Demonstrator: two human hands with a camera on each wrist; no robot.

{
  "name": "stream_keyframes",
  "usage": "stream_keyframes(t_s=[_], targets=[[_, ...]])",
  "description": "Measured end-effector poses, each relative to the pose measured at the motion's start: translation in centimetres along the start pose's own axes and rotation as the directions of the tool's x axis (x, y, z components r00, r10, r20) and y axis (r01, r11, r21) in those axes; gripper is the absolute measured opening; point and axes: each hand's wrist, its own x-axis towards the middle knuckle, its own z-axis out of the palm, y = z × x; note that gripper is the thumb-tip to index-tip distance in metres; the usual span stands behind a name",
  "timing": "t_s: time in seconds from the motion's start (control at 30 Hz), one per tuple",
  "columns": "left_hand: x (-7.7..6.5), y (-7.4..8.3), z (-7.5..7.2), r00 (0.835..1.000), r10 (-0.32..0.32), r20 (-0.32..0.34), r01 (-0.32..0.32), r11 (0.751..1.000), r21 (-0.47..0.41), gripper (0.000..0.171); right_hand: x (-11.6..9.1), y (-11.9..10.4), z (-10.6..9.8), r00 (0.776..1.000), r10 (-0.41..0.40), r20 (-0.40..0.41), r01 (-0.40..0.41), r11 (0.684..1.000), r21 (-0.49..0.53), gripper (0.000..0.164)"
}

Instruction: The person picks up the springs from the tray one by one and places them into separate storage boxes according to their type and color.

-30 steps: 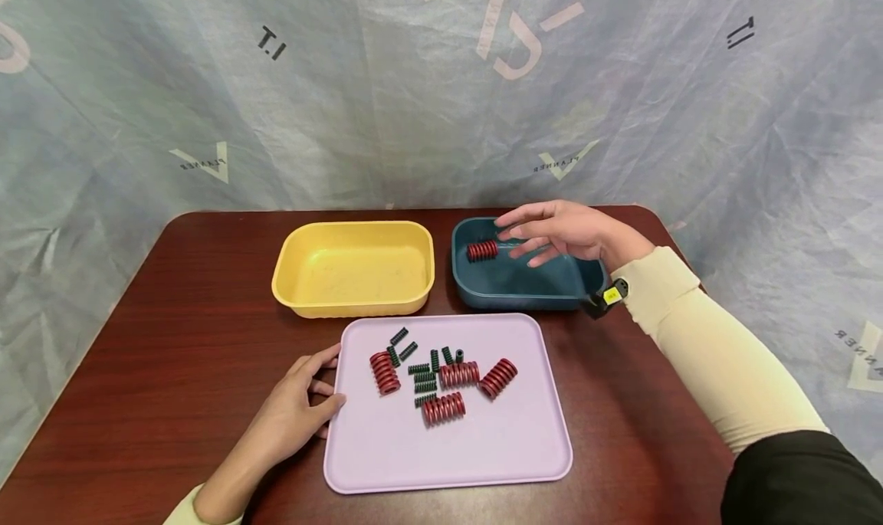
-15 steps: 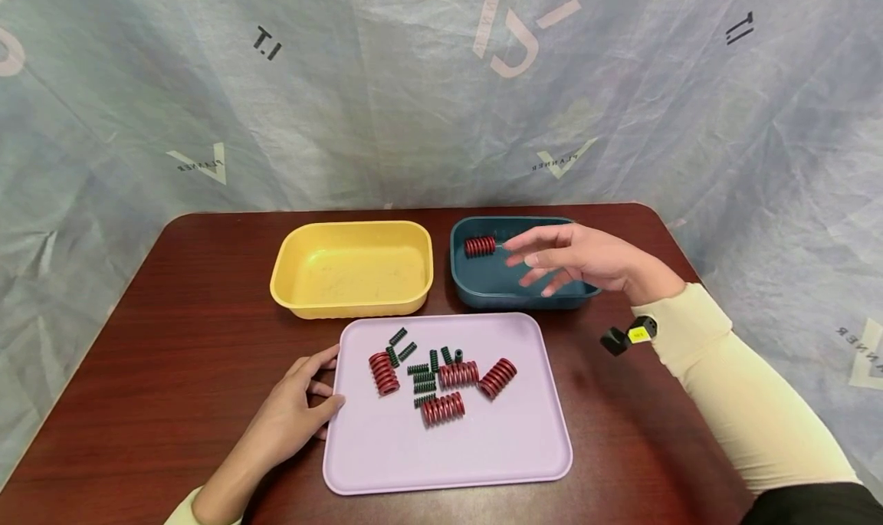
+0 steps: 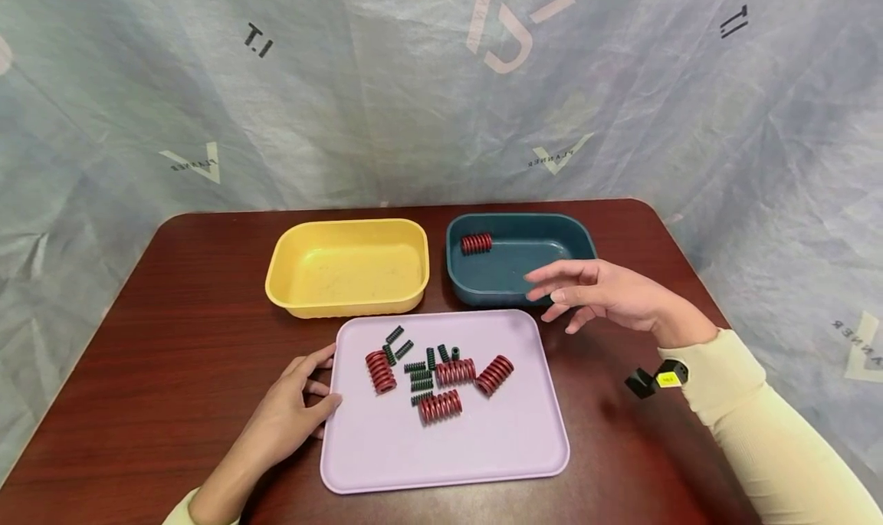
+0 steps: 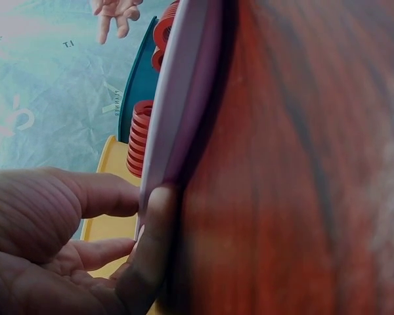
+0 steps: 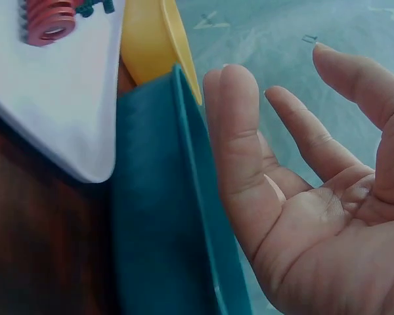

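Note:
My left hand (image 3: 285, 408) holds the left edge of the lilac tray (image 3: 497, 448). In the left wrist view its thumb and fingers (image 4: 159, 220) pinch the tray's rim. On the tray lie several large red coil springs (image 3: 440, 407) and several small dark green springs (image 3: 421, 385), grouped in the upper middle. My right hand (image 3: 607, 295) hovers over the near right corner of the teal bin (image 3: 507, 299), fingers spread and holding nothing. One red spring (image 3: 476, 243) lies inside that bin, at its back left. The right wrist view shows the bare palm (image 5: 322, 230) beside the bin wall.
A yellow bin (image 3: 348, 310) stands left of the teal one, behind the tray. Both bins and the tray are on a dark red wooden table (image 3: 172, 341). A grey printed curtain (image 3: 386, 96) hangs behind the table.
My right hand has drawn back from over the teal bin, toward me and to the right, still with spread fingers. The left hand keeps its place at the tray.

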Motion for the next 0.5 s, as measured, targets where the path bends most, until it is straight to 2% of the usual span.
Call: stream_keyframes(t_s=[0.23,0.5], targets=[[-0.1,0.0,-0.2,1.000,-0.006,0.002,0.006,1.000,0.005,0.069,-0.4,1.5,0.7,1.000,0.020,0.006,-0.020,0.999,0.028,0.042],[-0.1,0.0,-0.2,1.000,-0.002,0.000,0.002,1.000,0.010,0.069,0.2,3.0,1.8,0.999,0.038,0.033,-0.040,0.997,0.059,0.043]])
